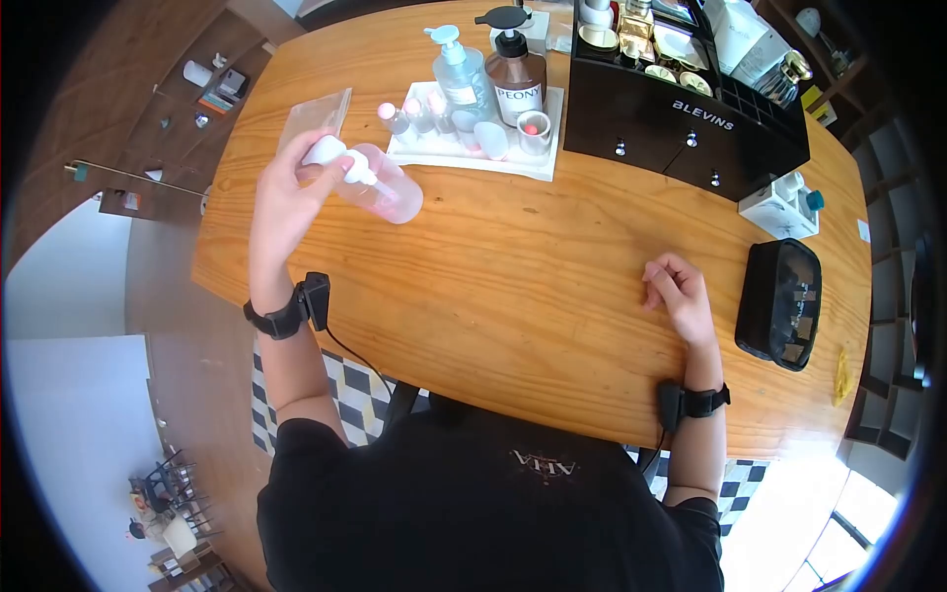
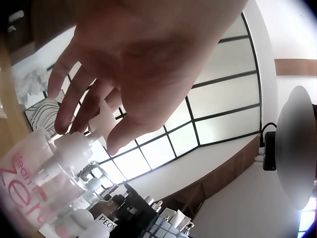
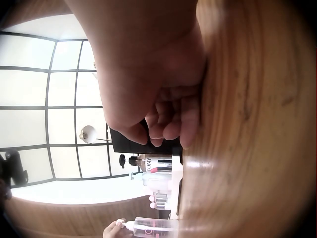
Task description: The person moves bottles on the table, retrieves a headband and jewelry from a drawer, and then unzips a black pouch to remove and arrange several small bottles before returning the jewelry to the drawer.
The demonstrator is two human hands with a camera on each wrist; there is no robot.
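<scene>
My left hand (image 1: 283,202) grips the white pump top (image 1: 333,155) of a clear pink pump bottle (image 1: 400,192) at the table's left. In the left wrist view the thumb and fingers close round the white spout (image 2: 102,120), and pink lettering shows on the bottle's side (image 2: 25,186). The bottle leans in the head view, its base toward the table's middle. On the right of the table rests my right hand (image 1: 683,296), fingers loosely curled with nothing in them. The right wrist view shows its side against the wood.
A white tray (image 1: 546,170) with pump bottles and small pink-capped bottles stands behind the pink bottle. Beside it are a clear bag (image 1: 321,113) and a black cosmetics organizer (image 1: 631,128). A black pouch (image 1: 755,306) and a small white box (image 1: 774,212) lie right of my right hand.
</scene>
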